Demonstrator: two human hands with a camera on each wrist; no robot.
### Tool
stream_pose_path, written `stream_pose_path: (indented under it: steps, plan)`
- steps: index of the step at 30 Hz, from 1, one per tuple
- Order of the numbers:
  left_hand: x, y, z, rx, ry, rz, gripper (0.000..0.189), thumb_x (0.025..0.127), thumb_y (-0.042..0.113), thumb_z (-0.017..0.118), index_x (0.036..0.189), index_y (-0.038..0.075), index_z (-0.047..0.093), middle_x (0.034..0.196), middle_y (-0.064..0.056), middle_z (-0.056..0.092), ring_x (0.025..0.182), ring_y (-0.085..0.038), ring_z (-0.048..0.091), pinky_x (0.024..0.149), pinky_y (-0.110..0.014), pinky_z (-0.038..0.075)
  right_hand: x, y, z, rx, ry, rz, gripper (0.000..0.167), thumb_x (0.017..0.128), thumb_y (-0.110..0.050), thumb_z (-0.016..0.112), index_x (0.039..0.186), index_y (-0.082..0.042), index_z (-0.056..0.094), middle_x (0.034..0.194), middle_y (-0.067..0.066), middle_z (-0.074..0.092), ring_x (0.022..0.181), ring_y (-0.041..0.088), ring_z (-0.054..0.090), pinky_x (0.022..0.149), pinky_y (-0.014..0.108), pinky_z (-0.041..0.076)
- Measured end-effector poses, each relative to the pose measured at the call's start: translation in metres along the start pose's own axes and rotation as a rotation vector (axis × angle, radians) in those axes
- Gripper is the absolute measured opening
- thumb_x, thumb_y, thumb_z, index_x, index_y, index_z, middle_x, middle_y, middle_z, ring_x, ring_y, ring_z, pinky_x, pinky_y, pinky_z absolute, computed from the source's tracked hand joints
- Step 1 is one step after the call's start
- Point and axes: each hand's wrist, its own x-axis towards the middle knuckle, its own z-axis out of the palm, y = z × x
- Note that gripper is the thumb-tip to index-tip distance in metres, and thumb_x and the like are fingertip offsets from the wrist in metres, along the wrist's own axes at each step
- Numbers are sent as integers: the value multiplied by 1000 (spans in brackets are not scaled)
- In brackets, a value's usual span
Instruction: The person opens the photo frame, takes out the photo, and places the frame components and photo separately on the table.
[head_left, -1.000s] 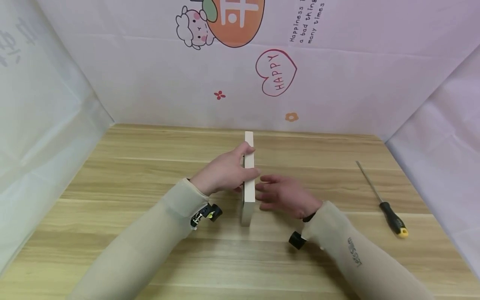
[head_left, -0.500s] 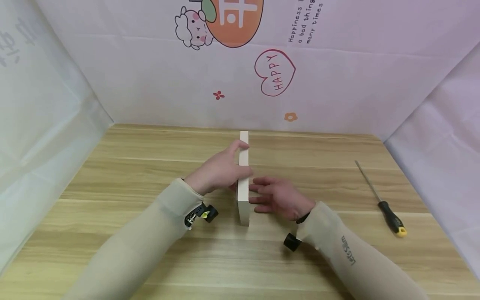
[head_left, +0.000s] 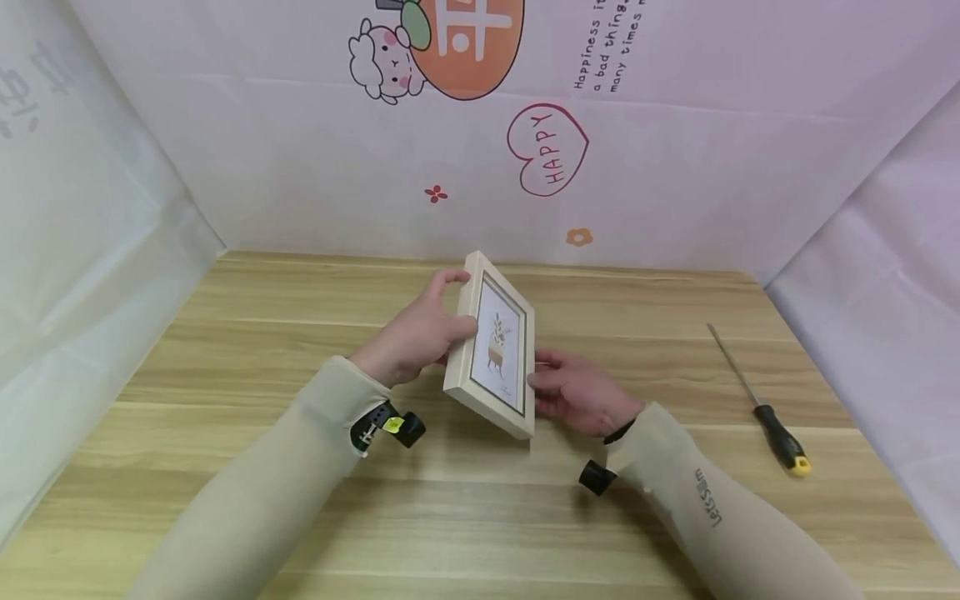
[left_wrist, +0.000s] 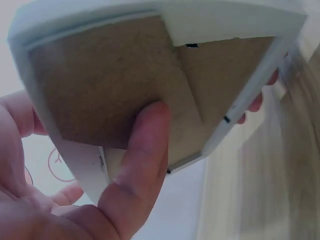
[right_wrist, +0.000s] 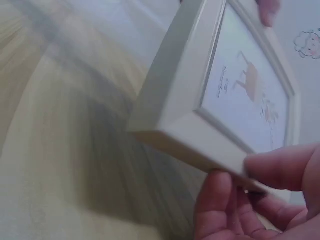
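Note:
A cream picture frame (head_left: 498, 350) is tilted above the table, its printed picture facing up and to the right. My left hand (head_left: 416, 333) grips its left side, thumb at the front edge. In the left wrist view, a finger (left_wrist: 145, 145) of that hand presses against the brown backing board (left_wrist: 100, 80), which sits askew in the frame's back. My right hand (head_left: 581, 392) pinches the opposite edge. The right wrist view shows the right thumb (right_wrist: 280, 167) on the front and curled fingers behind the rim.
A screwdriver (head_left: 780, 433) with a black and yellow handle lies on the wooden table (head_left: 285, 350) at the right. A white printed cloth (head_left: 337, 183) rises behind the table, with more white cloth at both sides.
The picture frame stood on edge between the hands; it has been tipped so its picture shows. The right hand, earlier beside it with fingers extended, now grips its right edge.

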Motion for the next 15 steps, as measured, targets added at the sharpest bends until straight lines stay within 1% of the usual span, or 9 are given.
stream_pose_path:
  steps: [2, 4, 8, 11, 13, 15]
  plan:
    - [0, -1, -2, -39, -7, 0, 80, 88, -7, 53, 150, 30, 19, 126, -24, 53, 92, -36, 69, 71, -50, 59, 0, -2, -4, 46, 2, 1, 56, 101, -1, 54, 152, -4, 33, 121, 15, 62, 97, 22, 65, 78, 33, 54]
    - [0, -3, -5, -69, -11, 3, 83, 88, -8, 53, 151, 31, 16, 128, -24, 52, 96, -36, 68, 74, -50, 59, -2, -5, -7, 95, -17, -2, 54, 103, -6, 53, 153, -10, 32, 118, 13, 65, 96, 22, 66, 77, 34, 55]
    - [1, -7, -13, -127, -9, 12, 85, 87, -8, 53, 151, 33, 15, 129, -24, 53, 95, -34, 68, 75, -46, 59, -6, -10, -11, 224, -94, -28, 52, 106, -13, 48, 154, -20, 29, 122, 11, 65, 98, 23, 67, 79, 39, 56]
    - [3, -11, -18, -173, -6, 10, 85, 87, -9, 52, 152, 33, 15, 126, -25, 56, 85, -29, 68, 72, -38, 59, -9, -14, -12, 321, -148, -72, 50, 107, -13, 44, 153, -23, 26, 127, 10, 61, 102, 23, 66, 81, 41, 57]
    - [4, -15, -20, -208, -3, 2, 85, 87, -9, 52, 152, 33, 15, 123, -26, 58, 76, -24, 65, 69, -33, 57, -11, -17, -12, 353, -173, -109, 48, 108, -14, 41, 152, -22, 25, 129, 10, 60, 102, 22, 66, 80, 40, 57]
    - [6, -18, -21, -243, 0, -3, 86, 86, -10, 52, 151, 33, 15, 122, -27, 58, 70, -19, 59, 67, -30, 55, -12, -20, -13, 364, -184, -137, 48, 109, -14, 40, 153, -20, 23, 129, 10, 59, 103, 21, 66, 79, 38, 57]
